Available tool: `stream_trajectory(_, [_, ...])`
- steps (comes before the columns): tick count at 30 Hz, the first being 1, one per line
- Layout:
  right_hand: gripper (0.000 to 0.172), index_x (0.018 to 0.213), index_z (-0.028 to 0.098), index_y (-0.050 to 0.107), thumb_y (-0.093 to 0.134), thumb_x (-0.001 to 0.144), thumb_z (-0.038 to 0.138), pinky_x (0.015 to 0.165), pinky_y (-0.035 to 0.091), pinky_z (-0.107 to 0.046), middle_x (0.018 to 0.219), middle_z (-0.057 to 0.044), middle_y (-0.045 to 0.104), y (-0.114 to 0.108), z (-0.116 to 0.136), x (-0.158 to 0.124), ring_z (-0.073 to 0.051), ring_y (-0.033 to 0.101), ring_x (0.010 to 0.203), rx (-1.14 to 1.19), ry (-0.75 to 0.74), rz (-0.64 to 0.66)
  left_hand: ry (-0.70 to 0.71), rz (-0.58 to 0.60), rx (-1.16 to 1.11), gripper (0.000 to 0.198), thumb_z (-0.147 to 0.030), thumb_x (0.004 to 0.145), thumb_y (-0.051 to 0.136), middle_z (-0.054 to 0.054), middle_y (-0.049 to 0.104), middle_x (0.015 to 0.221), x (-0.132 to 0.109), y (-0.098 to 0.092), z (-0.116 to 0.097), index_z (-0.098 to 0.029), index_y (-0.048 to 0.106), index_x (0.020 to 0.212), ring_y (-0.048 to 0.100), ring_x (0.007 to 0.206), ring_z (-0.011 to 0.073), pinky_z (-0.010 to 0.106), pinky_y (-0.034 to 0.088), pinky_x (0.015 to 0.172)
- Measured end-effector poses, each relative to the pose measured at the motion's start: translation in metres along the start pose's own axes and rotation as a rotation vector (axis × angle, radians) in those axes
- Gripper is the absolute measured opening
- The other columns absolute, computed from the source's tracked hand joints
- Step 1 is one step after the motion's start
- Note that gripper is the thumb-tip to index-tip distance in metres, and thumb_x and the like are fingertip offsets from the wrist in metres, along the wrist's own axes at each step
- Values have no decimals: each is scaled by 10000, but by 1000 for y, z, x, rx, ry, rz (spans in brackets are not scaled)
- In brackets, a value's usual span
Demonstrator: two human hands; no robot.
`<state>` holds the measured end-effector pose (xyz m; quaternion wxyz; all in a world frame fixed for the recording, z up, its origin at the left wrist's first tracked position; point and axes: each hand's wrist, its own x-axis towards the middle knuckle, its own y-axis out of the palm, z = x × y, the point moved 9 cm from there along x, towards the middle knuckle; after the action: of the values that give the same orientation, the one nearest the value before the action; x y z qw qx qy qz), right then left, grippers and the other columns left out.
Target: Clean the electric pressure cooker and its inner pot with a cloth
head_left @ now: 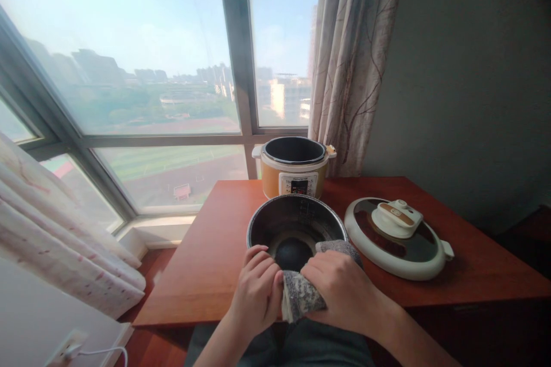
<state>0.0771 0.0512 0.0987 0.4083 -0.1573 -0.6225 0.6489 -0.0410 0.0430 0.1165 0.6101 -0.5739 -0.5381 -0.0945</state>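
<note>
A dark inner pot sits near the front of the table, its mouth tilted toward me. My left hand grips the pot's near left rim, fingers curled over the edge. My right hand is closed on a grey patterned cloth that drapes over the near right rim, with part of it inside the pot and part hanging outside. Behind the pot stands the orange and white pressure cooker body, uncovered, with a control panel on its front. To the right lies its round white lid with a raised handle.
The reddish-brown wooden table ends close to my lap. Beyond it are a large window and a patterned curtain. Another curtain hangs at left, above a wall socket with a white cord.
</note>
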Motion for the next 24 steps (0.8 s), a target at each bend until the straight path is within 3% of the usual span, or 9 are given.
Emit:
stream_trajectory(5, [420, 817, 210, 591, 680, 785, 619, 681, 336, -332, 806, -18, 642, -6, -19, -3, -199, 552, 753, -5, -127, 49, 0, 14, -35, 282, -65, 899, 403, -38, 413, 573, 6, -1, 16, -207, 405, 656, 431, 580, 130, 357, 463, 859])
stream_trajectory(11, [328, 854, 198, 634, 737, 762, 496, 786, 402, -346, 843, -35, 652, -22, -52, -3, -212, 557, 844, 95, -198, 60, 11, 52, -110, 302, -112, 922, 400, -40, 395, 570, 8, -3, 33, -205, 380, 636, 426, 582, 130, 354, 446, 863])
stream_trajectory(18, [354, 837, 200, 633, 732, 750, 529, 837, 423, -372, 836, -35, 653, -16, -53, 0, -219, 564, 856, 120, -165, 36, -4, 72, -163, 318, -127, 924, 403, -42, 366, 568, 10, -6, 46, -206, 353, 620, 414, 572, 129, 355, 439, 857])
stream_trajectory(22, [339, 814, 208, 616, 723, 747, 522, 973, 373, -421, 821, -16, 639, -15, -50, -1, -203, 567, 846, 86, -172, 6, 0, 53, -153, 301, -111, 913, 400, -40, 369, 573, 9, -6, 47, -209, 359, 632, 414, 577, 133, 362, 445, 854])
stream_trajectory(24, [334, 793, 210, 603, 722, 743, 518, 960, 375, -413, 802, -8, 630, -15, -50, -1, -190, 561, 809, 72, -173, 12, 11, 37, -149, 294, -100, 908, 396, -38, 377, 570, 8, -6, 45, -213, 365, 638, 416, 580, 137, 370, 453, 855])
